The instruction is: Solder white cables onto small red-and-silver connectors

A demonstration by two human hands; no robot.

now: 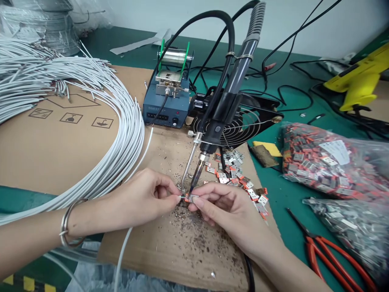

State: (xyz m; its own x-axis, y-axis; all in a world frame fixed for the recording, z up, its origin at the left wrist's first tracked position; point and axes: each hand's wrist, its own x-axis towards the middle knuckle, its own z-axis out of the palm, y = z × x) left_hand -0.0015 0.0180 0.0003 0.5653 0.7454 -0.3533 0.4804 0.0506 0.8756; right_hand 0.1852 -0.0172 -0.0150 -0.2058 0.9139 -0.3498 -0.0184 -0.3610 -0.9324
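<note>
Right hand [223, 207]: narrow grip holding small connector [191, 198] under iron tip [192, 187]. Left hand [148, 194]: narrow grip holding cable end [182, 197]. Pliers [317, 236] on bench [284, 198], beyond cardboard's [146, 251] right edge; bag [328, 162] farther back.

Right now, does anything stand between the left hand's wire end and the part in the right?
Nothing visible stands between the wire end in the left hand and the small part in the right hand. Just above, the soldering iron and metal tube point down.
</note>
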